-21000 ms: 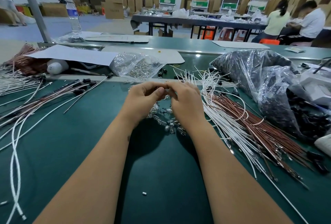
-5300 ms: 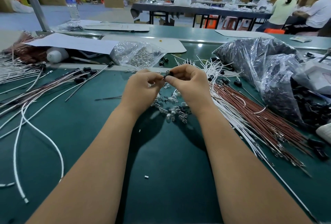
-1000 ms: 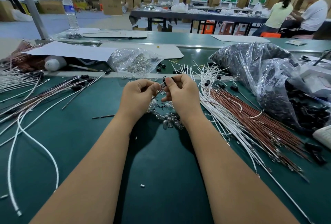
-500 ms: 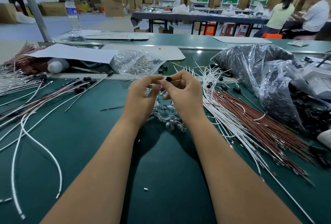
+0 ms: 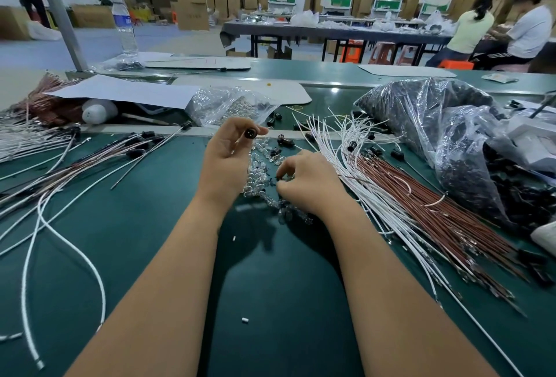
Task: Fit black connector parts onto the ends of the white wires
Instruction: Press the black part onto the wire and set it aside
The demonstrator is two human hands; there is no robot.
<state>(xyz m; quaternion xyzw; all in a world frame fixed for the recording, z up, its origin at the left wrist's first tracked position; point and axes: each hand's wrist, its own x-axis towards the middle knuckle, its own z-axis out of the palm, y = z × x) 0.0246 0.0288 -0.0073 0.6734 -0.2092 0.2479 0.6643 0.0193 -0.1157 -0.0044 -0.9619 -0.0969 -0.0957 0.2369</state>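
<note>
My left hand (image 5: 224,163) holds a small round black connector part (image 5: 249,133) between thumb and fingers, raised above the green table (image 5: 150,256). My right hand (image 5: 307,182) is lowered onto a heap of small clear glass bulbs (image 5: 261,172), its fingertips pinching something small there; what it pinches is too small to tell. A bundle of white wires (image 5: 355,166) and brown wires (image 5: 421,214) lies to the right of that hand. Loose black connector parts (image 5: 285,141) lie just beyond the bulbs.
Finished wires with black ends (image 5: 90,163) fan out at the left. A clear bag of bulbs (image 5: 222,105) sits at the back, a large plastic bag of black parts (image 5: 445,141) at the right. Two people sit at a far table (image 5: 331,32).
The hands have come apart. My right hand has dropped down to the bulb heap, while my left hand keeps the black connector part raised.
</note>
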